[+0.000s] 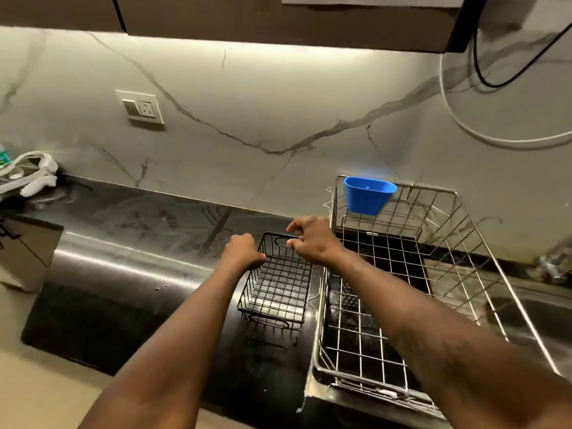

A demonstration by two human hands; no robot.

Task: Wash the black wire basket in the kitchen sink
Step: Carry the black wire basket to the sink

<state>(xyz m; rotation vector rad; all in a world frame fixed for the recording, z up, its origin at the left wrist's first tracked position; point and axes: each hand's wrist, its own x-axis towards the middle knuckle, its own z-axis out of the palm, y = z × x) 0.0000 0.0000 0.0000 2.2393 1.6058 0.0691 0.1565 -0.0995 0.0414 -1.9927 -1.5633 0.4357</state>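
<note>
My left hand (243, 250) grips the basket (278, 286) on the dark tabletop (108, 320); my right hand (309, 239) curls at its far corner, grip unclear.

Under-cabinet strip light (247, 46) washes the wall; glare streaks the glossy bench (130, 258) (edges bend, slightly soft).

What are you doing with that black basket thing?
A person is taking hold of the black wire basket, which sits on the dark counter beside a steel dish rack with a blue cup hooked on it. The left hand grips the basket's left rim. The right hand is at its far corner, but its hold is hard to make out. The sink is off to the right, so washing has not started.
</note>
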